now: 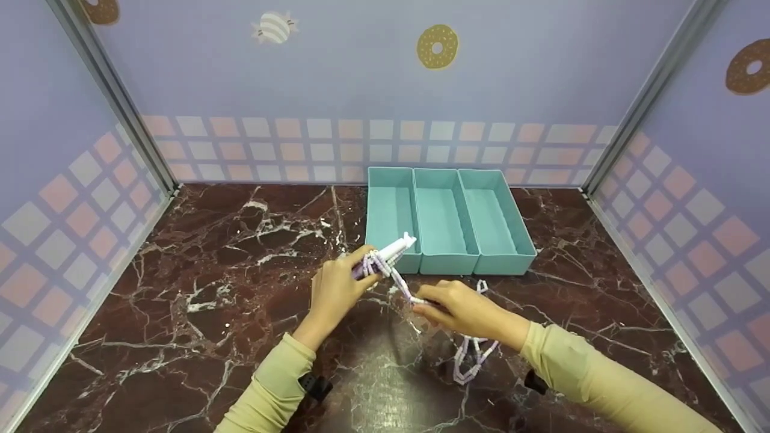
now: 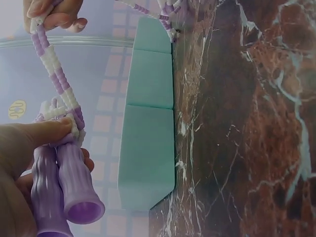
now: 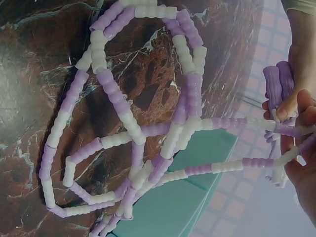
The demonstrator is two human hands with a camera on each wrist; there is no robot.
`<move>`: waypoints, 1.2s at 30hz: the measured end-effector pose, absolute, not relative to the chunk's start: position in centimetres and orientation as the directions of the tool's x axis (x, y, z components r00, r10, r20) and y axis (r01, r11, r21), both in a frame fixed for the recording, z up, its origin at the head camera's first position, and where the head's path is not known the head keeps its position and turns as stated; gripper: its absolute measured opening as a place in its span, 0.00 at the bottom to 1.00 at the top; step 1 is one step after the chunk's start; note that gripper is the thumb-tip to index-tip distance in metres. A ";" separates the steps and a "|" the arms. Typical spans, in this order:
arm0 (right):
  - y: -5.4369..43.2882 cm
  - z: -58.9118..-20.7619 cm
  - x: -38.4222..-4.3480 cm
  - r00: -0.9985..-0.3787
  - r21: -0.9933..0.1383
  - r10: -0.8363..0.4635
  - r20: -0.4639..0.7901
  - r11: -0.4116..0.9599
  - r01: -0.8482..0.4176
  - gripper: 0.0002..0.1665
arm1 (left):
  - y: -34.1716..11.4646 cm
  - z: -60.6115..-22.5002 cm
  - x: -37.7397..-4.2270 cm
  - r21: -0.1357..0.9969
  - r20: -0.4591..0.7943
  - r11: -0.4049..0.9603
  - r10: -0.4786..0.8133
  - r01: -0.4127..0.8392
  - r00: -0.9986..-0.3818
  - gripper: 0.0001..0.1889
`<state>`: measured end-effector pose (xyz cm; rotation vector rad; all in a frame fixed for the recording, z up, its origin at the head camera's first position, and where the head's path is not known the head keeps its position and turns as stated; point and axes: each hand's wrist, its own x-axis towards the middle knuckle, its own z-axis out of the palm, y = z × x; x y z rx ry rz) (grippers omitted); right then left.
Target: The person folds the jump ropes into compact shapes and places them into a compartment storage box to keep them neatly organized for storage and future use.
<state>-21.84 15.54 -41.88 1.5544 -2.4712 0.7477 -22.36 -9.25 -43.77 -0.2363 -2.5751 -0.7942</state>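
A jump rope of purple and white beads (image 3: pixel 180 103) has two ribbed purple handles (image 2: pixel 76 180), lying side by side. My left hand (image 1: pixel 337 285) grips the handles near their rope ends, its thumb pressing on beads bunched around them. From there a doubled stretch of rope (image 2: pixel 59 79) runs to my right hand (image 1: pixel 460 305), which pinches it between thumb and fingers. Below the right hand, the rest of the rope hangs in loose loops (image 1: pixel 469 364), several strands crossing each other in the right wrist view. The right palm is hidden in the head view.
Behind the hands, a teal organizer (image 1: pixel 448 263) with three long compartments stands on the dark red marbled tabletop (image 1: pixel 180 337). A purple wall (image 1: pixel 355 66) with a checkered band closes off the back, and side panels (image 1: pixel 716 198) stand at left and right.
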 end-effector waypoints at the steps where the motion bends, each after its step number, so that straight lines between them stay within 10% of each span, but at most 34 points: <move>1: 15.5 -41.9 -21.9 -0.457 -0.332 -0.809 0.369 0.344 -0.878 0.12 | -9.3 -43.8 -22.4 0.483 0.453 0.829 0.040 0.283 -0.890 0.23; 36: 15.1 -38.7 -21.8 -0.267 -0.207 -0.865 0.425 0.194 -0.959 0.06 | -8.4 -44.7 -20.5 0.226 0.312 0.882 0.336 0.413 -0.889 0.19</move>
